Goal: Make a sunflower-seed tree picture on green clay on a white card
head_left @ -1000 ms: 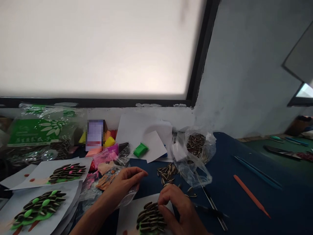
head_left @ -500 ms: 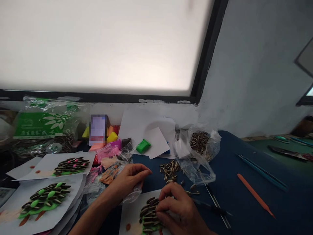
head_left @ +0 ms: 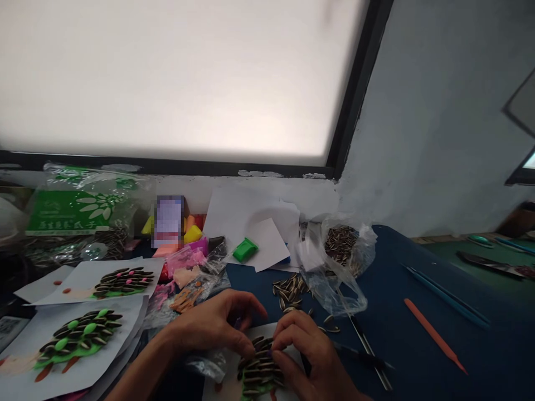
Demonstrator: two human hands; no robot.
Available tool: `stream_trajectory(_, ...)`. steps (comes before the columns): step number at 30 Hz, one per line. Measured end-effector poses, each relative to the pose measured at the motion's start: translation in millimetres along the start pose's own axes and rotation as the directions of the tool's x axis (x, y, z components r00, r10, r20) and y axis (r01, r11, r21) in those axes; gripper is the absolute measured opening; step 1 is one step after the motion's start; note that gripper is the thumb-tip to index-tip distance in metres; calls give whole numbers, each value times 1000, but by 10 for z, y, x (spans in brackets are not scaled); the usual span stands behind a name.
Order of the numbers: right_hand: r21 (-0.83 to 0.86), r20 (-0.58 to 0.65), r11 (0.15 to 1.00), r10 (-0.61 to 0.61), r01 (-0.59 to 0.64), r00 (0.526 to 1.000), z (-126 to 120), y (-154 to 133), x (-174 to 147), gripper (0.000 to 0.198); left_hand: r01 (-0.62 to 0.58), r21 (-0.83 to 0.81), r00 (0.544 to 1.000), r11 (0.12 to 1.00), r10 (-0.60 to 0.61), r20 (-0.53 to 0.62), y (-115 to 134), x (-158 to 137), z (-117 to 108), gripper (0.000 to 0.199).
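Low in the middle lies a white card (head_left: 214, 390) bearing dark sunflower seeds (head_left: 261, 372) in rows on green clay, with brown pieces beside them. My left hand (head_left: 221, 323) reaches over the card's upper left, thumb and forefinger apart, the thumb tip by the seeds. A small purple spot shows behind its fingers, too hidden to name. My right hand (head_left: 311, 351) is closed in a pinch at the right side of the seed rows. What sits between its fingertips is too small to make out; a trace of purple shows there. Loose sunflower seeds (head_left: 290, 289) lie just beyond.
Finished-looking seed cards (head_left: 79, 340) are stacked at left. Behind stand a green seed bag (head_left: 75, 211), a phone (head_left: 168, 220) and clay packs (head_left: 192, 259). A green clay pack (head_left: 244, 250) rests on paper. Rightward are a seed bag (head_left: 340, 245), orange tool (head_left: 434, 334) and tweezers (head_left: 447, 295).
My left hand has moved right and down toward the seed card, its thumb now spread from the forefinger. My right hand stays pinched over the card, shifted slightly.
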State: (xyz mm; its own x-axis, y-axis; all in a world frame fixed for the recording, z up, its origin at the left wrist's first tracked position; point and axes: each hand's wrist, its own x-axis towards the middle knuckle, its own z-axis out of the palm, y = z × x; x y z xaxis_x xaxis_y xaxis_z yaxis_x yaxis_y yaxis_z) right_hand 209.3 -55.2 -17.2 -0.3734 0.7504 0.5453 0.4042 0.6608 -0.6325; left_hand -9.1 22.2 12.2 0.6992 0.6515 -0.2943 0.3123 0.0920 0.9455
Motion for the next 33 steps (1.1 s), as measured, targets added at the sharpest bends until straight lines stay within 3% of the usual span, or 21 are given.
stream_trajectory(13,8,-9,1000,11,-11,1000,17,9,3,10,70,219,995,973,-54,-78,68,14,78,62)
stream_trajectory(33,3,3,1000,-5,5,1000,11,-14,-4,11,53,262,997,964,-34,-76,82,27,119,61)
